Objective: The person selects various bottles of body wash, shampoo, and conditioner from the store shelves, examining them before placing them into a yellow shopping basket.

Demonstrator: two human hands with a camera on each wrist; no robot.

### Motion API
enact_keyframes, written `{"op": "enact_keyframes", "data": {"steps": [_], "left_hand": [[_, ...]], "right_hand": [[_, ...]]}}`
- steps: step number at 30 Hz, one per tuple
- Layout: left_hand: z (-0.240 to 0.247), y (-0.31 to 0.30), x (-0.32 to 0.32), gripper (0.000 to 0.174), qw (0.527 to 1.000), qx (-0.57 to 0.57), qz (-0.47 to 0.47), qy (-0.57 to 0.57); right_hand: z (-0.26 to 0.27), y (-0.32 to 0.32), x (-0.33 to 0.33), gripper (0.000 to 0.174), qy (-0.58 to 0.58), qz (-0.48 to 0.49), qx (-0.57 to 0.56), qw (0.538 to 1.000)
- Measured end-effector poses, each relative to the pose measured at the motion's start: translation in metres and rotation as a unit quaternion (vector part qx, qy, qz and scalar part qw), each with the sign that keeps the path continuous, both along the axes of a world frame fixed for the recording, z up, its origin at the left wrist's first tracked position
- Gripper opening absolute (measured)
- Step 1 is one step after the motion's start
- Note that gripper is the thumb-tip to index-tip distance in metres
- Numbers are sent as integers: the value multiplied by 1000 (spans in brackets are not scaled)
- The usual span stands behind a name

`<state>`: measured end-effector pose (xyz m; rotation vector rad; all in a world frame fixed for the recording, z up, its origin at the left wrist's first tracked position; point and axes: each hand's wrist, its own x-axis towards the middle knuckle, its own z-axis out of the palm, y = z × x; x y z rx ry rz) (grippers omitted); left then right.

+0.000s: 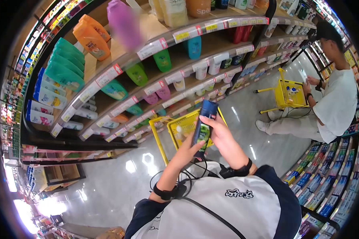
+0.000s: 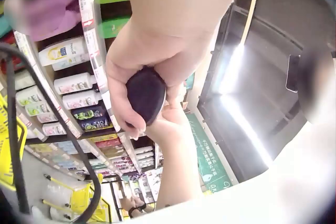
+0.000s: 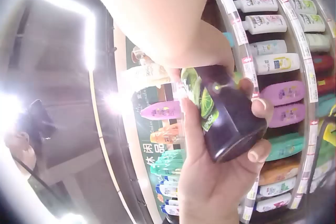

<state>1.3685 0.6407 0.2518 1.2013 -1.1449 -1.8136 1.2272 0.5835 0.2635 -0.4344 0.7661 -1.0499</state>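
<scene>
A dark bottle [image 1: 204,129] with a green lime picture is held between both hands in front of the body. The left hand [image 1: 185,151] grips its lower part, and the right hand [image 1: 221,134] grips it nearer the upper end. In the left wrist view the bottle's dark base [image 2: 146,97] shows, with the left hand [image 2: 152,45] around it. The right wrist view shows the bottle [image 3: 228,124] tilted, its label partly covered by the right hand [image 3: 184,40], while fingers and thumb of the left hand [image 3: 215,187] wrap its base.
Shelves [image 1: 151,49] of colourful bottles curve across the front and left. A yellow basket [image 1: 177,129] stands just beyond the hands. On the right, a person [image 1: 333,95] in a white shirt stands beside another yellow basket [image 1: 284,94]. Boxed goods [image 1: 327,179] fill a lower-right shelf.
</scene>
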Motion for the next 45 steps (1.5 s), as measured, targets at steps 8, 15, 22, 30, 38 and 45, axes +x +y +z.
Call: {"op": "enact_keyframes", "data": {"steps": [8, 15, 22, 30, 38, 45], "left_hand": [[26, 42, -27, 45, 998, -40, 50, -23], [32, 122, -54, 41, 977, -90, 192, -11], [19, 261, -74, 37, 951, -116, 286, -9], [19, 384, -118, 39, 914, -100, 390, 50], [-11, 418, -126, 49, 914, -144, 379, -8], [14, 349, -139, 62, 923, -212, 305, -97]], "right_hand": [[11, 25, -22, 28, -44, 70, -47, 995], [31, 76, -21, 36, -52, 171, -92, 980], [37, 193, -19, 40, -27, 321, -157, 934], [46, 290, -39, 59, 14, 494, -240, 835], [48, 323, -81, 60, 225, 448, -508, 701], [22, 261, -140, 47, 266, 396, -506, 718]]}}
